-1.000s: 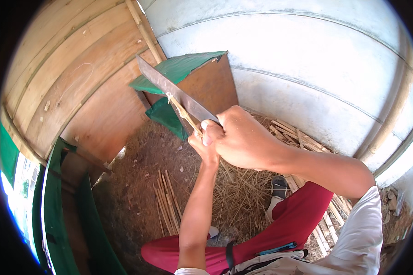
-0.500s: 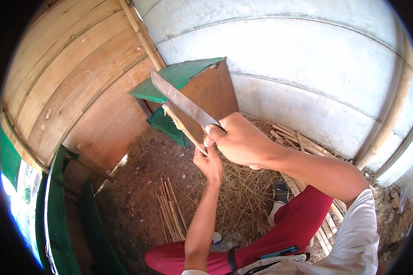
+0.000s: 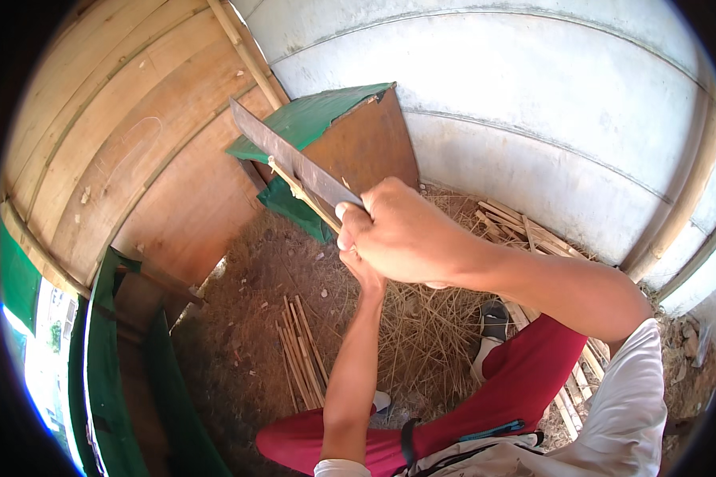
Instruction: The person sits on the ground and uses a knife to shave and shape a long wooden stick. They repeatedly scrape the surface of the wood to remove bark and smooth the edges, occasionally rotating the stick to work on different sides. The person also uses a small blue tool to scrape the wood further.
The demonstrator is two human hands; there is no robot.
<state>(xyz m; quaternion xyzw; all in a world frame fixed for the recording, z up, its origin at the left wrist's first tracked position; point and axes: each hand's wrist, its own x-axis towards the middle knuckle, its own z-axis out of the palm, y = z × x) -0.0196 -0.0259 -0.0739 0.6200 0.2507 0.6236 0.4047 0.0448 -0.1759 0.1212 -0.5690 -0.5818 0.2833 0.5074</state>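
A long, wide-bladed machete (image 3: 301, 163) points up and to the left, its handle gripped in my right hand (image 3: 402, 230). My left hand (image 3: 363, 272) is closed around a thin bamboo stick (image 3: 317, 208), partly hidden behind the right hand. The stick runs alongside the blade, just below and left of it, with a rough knot and a pale end. Blade and stick lie very close along the stick's middle; whether they touch I cannot tell. Both hands are nearly together, the right one overlapping the left's fingers.
Split bamboo strips (image 3: 301, 350) lie on the dirt floor, with more strips (image 3: 533, 230) by the pale wall (image 3: 533, 87). Shavings (image 3: 426, 342) heap between my legs. A wooden box (image 3: 366, 139) with a green cover stands ahead. Green-covered boards (image 3: 107, 358) stand at left.
The machete and right hand have moved left and slightly up along the stick, now covering more of the left hand. The stick's tip has shifted up and left.
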